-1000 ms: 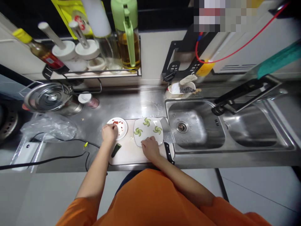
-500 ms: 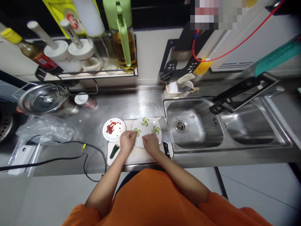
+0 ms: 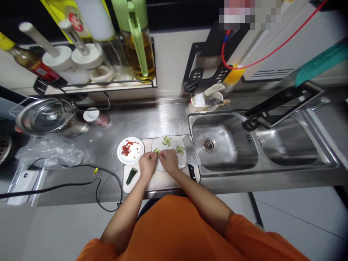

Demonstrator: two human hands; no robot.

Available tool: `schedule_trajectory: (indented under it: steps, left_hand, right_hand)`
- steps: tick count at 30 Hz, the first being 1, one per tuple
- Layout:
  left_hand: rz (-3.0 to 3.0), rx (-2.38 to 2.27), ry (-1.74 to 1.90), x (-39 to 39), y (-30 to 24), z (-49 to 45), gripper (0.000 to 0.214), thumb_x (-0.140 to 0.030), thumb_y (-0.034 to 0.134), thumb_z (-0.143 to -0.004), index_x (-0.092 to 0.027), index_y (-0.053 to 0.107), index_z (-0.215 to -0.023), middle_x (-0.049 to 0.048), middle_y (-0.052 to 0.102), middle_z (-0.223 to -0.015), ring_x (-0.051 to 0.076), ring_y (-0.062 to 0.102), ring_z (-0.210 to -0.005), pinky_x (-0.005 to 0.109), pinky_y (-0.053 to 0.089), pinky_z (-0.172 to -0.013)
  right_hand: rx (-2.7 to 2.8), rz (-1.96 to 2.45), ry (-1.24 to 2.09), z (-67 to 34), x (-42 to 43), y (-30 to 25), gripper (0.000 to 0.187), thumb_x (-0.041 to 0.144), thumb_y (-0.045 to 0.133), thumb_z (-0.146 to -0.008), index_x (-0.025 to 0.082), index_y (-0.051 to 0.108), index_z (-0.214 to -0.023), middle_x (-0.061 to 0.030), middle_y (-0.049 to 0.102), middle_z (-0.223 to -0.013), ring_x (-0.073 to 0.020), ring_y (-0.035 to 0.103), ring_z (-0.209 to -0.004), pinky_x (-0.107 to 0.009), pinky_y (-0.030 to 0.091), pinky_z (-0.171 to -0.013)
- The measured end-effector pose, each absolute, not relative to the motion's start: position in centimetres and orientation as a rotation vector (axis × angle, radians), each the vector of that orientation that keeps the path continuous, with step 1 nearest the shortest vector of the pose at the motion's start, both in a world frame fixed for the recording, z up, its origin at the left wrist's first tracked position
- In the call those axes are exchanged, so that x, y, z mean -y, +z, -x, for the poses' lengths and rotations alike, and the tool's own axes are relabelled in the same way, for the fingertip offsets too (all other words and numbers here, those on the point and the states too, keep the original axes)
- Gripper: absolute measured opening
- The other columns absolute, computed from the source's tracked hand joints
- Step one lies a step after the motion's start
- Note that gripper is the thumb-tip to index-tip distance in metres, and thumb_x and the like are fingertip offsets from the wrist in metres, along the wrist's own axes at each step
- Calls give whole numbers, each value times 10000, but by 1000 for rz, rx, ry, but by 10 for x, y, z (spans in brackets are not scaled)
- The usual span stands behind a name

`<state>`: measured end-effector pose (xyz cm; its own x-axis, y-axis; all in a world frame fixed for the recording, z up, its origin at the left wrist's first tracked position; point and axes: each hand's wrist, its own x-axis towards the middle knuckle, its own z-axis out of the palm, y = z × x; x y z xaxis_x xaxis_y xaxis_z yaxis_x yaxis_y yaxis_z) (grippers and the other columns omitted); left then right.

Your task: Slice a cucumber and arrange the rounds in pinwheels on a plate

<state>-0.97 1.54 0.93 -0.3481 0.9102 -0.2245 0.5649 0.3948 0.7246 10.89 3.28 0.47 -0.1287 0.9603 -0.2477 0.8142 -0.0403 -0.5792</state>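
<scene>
A square white plate (image 3: 174,145) with pinwheels of green cucumber slices (image 3: 166,140) lies on a white cutting board (image 3: 160,179). Both hands meet over the plate's near left pinwheel. My left hand (image 3: 147,162) has its fingers pinched at that pinwheel, and what they hold is too small to name. My right hand (image 3: 169,160) is pinched beside it, fingertips on the same slices. A small round plate (image 3: 130,150) with chopped red bits sits left of the square plate. A cucumber end piece (image 3: 132,175) lies on the board's left corner.
A knife (image 3: 191,159) lies on the board's right edge beside the steel sink (image 3: 225,145). A black cable (image 3: 67,181) and a crumpled plastic bag (image 3: 51,150) lie to the left. A pot lid (image 3: 46,116), a small jar (image 3: 95,117) and a bottle rack (image 3: 89,69) stand behind.
My left hand left the red-bit plate and came right to the square plate's near left pinwheel. My right hand slid up and left from the plate's near edge to meet it.
</scene>
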Motion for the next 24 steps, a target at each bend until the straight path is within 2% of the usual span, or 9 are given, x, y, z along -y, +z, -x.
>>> schedule_trajectory:
  steps: [6,10,14,18,24]
  left_hand:
    - [-1194,-2043,653,-18,18,9,289,-381,538,-754,-171,624,-576,-26,580,-548,105,492,-571,212,357,-596]
    - [-1189,-2020,633,-18,17,11,299,-391,547,-753,-169,612,-563,-36,561,-529,101,495,-573,205,359,-597]
    - [-1227,-1994,680,-17,10,17,250,-380,550,-769,-183,672,-676,-17,649,-649,126,564,-655,221,413,-656]
    - [-1524,-1955,833,-18,0,27,159,-280,570,-770,-208,703,-816,27,698,-834,166,602,-809,295,443,-821]
    - [-1803,-1848,810,-20,-11,36,196,-168,544,-761,-229,710,-846,30,677,-852,181,580,-839,340,453,-841]
  right_hand:
    - [2005,1937,904,-106,-33,9,177,290,530,-852,242,697,-814,-24,678,-846,-213,452,-906,-290,287,-713]
    - [2010,1940,904,-104,-33,9,195,276,511,-861,238,695,-811,-25,678,-851,-208,457,-903,-288,292,-714]
    - [1986,1949,897,-103,-33,7,199,276,506,-859,241,689,-788,-11,683,-838,-206,462,-884,-283,289,-695]
    - [1955,1982,911,-101,-32,6,198,292,510,-859,253,694,-797,-4,685,-828,-205,466,-868,-280,282,-668]
    - [1935,2056,924,-97,-31,7,207,295,506,-862,247,692,-783,-17,676,-804,-204,468,-857,-279,268,-636]
